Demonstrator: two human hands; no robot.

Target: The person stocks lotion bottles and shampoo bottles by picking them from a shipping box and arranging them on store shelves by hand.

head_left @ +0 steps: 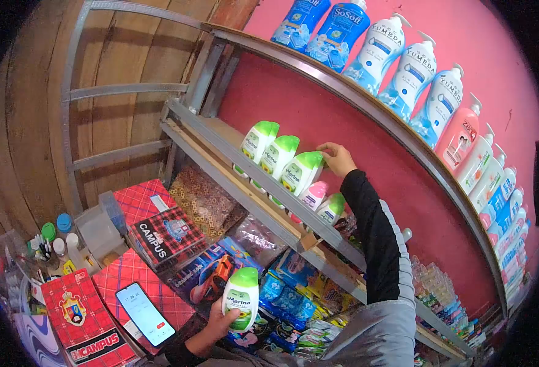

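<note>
My left hand (217,325) is wrapped round a white Marina lotion bottle (240,301) with a green cap, held upright low in the view. On the middle shelf my right hand (339,160) reaches to the green cap of another Marina lotion bottle (300,173), its fingertips closed at the cap's right edge. Two more groups of green-capped bottles (277,156) stand to the left of it in a row. Right of my hand's bottle are a pink-capped bottle (313,196) and a smaller green-capped bottle (331,210).
A metal rail (263,177) runs along the shelf front. Pump bottles (376,52) line the upper shelf. Below lie red plaid Campus notebooks (73,312), a lit phone (145,313), a plastic container (98,226) and several blue packets (281,293).
</note>
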